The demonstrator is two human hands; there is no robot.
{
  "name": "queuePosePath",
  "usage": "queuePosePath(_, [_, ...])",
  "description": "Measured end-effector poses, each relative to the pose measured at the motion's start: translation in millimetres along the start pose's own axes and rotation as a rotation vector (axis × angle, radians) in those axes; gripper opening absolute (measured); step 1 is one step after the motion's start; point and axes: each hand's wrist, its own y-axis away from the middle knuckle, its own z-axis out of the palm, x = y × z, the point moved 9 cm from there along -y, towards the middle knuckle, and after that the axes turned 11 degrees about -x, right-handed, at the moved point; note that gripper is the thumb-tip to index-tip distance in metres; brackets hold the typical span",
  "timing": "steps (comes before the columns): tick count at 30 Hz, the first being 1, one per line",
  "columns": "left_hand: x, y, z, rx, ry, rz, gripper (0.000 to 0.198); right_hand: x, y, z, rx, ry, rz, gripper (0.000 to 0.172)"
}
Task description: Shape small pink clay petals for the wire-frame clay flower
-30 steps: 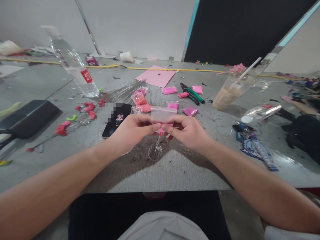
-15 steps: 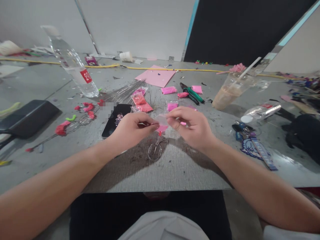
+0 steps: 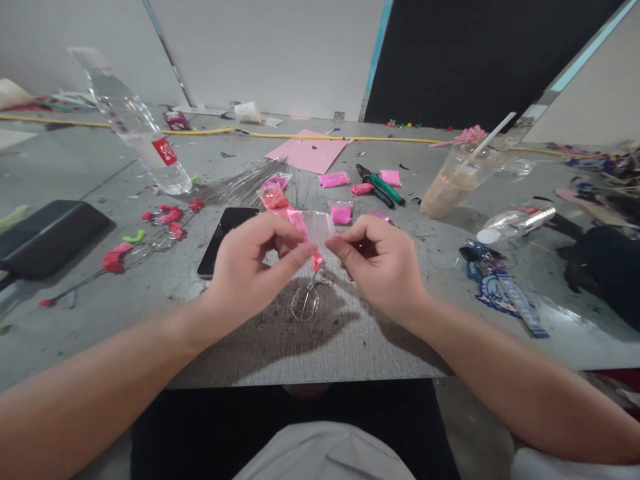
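Both my hands are raised over the middle of the grey table [image 3: 350, 340] and pinch a small clear zip bag [image 3: 316, 228] with pink material inside. My left hand [image 3: 250, 267] grips its left side between thumb and forefinger. My right hand [image 3: 383, 263] pinches its right edge. Under the bag lies a wire loop with a small red piece [image 3: 306, 300]. A black phone [image 3: 220, 241] lies just left of my left hand.
Several small bags of pink beads [image 3: 335, 179] lie beyond my hands, with green-handled pliers [image 3: 383, 188] and a pink sheet [image 3: 307, 153]. A water bottle [image 3: 135, 127] stands far left, an iced drink cup [image 3: 450, 183] to the right. Red flower pieces [image 3: 167, 217], keys [image 3: 495, 280] and a black case [image 3: 45, 237] lie around.
My hands have lifted the bag a little and turned it upright. My right hand shifted from above the bag to its right edge. The view tilted slightly.
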Motion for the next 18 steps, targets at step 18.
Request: queuePosePath(18, [-3,1,38.0,-0.409,0.45,-0.123,0.021,-10,4,28,-0.309,-0.06,-0.214,0.031])
